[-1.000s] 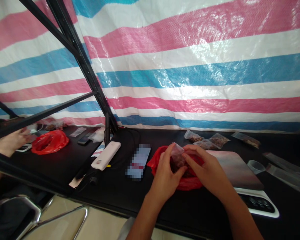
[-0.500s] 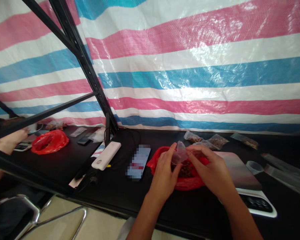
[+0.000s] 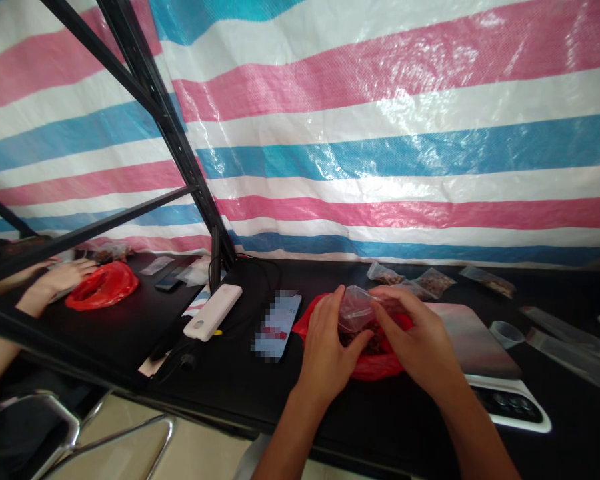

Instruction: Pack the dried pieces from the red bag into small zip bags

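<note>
A small clear plastic bag (image 3: 356,308) is spread between my hands, over a red plastic bag (image 3: 377,367) with small brown pieces inside. My left hand (image 3: 327,350) has its fingers along the clear bag's left edge, thumb lower and in front; the exact grip is partly hidden. At the bag's upper right edge, my right hand (image 3: 420,333) pinches it between thumb and fingers. I cannot make out any contents in the clear bag.
Left lie a phone (image 3: 279,327) and a white power bank (image 3: 213,312). Right are a laptop-like slab (image 3: 475,340), a clear cup (image 3: 506,335), a white phone-like device (image 3: 513,403) and flat bags (image 3: 573,360). Filled bags (image 3: 435,283) line the back. A co-worker's hand (image 3: 67,277) is beyond the frame post (image 3: 180,147).
The clear bag has gone from bunched up to spread wider between my hands. My left thumb has moved away to the right and down. The co-worker's hand has come nearer their red bag.
</note>
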### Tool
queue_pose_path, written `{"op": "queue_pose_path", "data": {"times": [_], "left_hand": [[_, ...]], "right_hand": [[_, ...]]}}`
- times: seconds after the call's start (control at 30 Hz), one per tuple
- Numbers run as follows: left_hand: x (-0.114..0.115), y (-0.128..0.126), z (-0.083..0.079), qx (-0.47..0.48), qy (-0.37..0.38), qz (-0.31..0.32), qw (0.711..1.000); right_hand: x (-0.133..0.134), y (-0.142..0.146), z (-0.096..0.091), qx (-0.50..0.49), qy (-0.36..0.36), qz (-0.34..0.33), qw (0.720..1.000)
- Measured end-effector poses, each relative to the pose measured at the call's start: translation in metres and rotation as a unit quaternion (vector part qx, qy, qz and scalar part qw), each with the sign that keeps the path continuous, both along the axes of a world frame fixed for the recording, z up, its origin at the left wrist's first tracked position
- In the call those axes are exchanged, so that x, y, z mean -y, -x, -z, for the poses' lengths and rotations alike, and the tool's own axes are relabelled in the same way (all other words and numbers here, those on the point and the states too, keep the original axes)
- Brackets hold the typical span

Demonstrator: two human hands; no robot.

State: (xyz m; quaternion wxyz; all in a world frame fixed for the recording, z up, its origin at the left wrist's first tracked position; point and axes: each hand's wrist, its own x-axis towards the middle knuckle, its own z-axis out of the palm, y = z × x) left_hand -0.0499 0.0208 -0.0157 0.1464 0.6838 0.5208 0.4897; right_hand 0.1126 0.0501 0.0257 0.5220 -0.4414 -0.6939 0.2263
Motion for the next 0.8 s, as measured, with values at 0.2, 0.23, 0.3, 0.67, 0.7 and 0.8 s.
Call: {"op": "queue_pose_path", "data": {"times": [0.2, 0.23, 0.3, 0.67, 0.7, 0.8], "left_hand": [[-0.003, 0.004, 0.004, -0.022, -0.001, 0.000, 1.000], [-0.003, 0.005, 0.004, -0.035, -0.007, 0.008, 0.999], [-0.002, 0.006, 0.004, -0.062, -0.019, 0.018, 0.998], [-0.001, 0.001, -0.005, -0.148, -0.025, 0.017, 0.988], [0.000, 0.000, -0.006, -0.147, -0.022, 0.016, 0.989], [0.004, -0.002, -0.011, -0.132, -0.024, 0.008, 0.991]], "right_hand": [[0.004, 0.008, -0.002, 0.053, -0.021, -0.002, 0.998], [0.004, 0.008, -0.002, 0.060, -0.026, 0.003, 0.998], [0.003, 0.009, -0.002, 0.055, -0.026, 0.019, 0.998], [-0.001, 0.009, 0.002, -0.034, 0.038, 0.092, 0.994], [-0.002, 0.003, 0.002, -0.031, 0.034, 0.099, 0.994], [-0.003, -0.029, 0.002, 0.002, 0.020, 0.143, 0.990]]}}
